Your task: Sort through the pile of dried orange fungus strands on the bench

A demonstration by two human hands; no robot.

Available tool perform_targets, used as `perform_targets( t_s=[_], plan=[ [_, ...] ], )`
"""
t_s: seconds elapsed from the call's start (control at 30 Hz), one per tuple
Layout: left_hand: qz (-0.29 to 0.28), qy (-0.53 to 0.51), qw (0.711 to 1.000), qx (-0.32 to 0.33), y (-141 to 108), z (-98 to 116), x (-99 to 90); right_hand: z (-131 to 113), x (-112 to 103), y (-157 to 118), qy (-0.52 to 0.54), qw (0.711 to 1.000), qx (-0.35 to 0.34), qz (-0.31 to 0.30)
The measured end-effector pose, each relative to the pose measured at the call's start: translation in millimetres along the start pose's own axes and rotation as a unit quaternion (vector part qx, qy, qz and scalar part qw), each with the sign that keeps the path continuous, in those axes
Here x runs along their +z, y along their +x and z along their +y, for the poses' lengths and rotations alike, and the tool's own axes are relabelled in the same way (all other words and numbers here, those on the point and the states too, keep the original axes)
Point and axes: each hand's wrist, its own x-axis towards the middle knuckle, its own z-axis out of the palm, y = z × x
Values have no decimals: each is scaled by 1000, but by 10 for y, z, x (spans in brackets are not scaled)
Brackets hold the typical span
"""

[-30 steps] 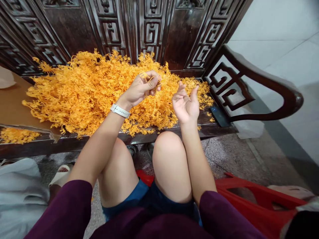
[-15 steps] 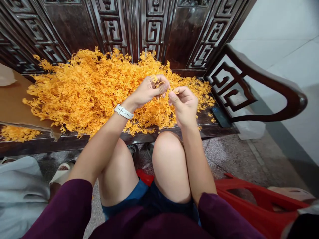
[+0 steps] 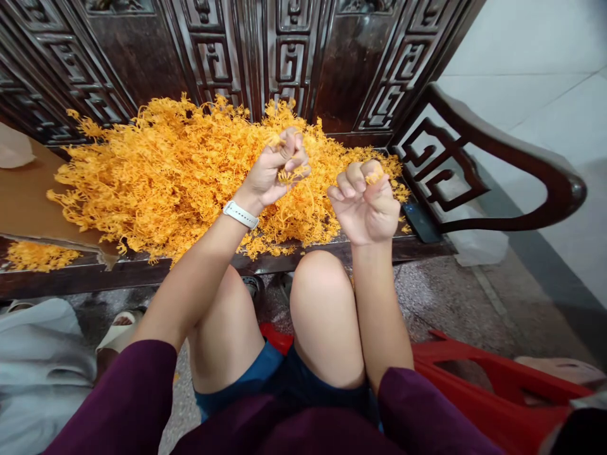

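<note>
The bare right hand, pinching a small frilled orange piece, moved apart from the bare left hand

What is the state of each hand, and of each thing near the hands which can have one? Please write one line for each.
Left hand: curled, holding orange strands.
Right hand: curled, pinching a small orange piece.
Orange pile: loosely heaped on the dark bench.
White wristband: fastened.
Dark phone-like object: lying flat; on or off, unclear.
Cardboard: ragged at its lower edge.
</note>
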Motion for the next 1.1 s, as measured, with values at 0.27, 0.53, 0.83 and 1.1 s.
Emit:
perform_targets(
  t_s=[0.27, 0.53, 0.83, 1.1],
  plan=[
    [4, -20, 1000, 0, -11, 174, -123, 80, -185, -89, -64, 974, 92, -198],
    [-45, -28, 997, -57, -60, 154, -99, 103, -390, 216, 116, 986, 44, 107],
    [-152, 34, 983, -97, -143, 84, -28, 57, 163, -23, -153, 986, 33, 60],
    [-110, 3, 990, -88, -148, 11, 61, 47, 194, -34, -81, 993, 76, 28]
  ],
)
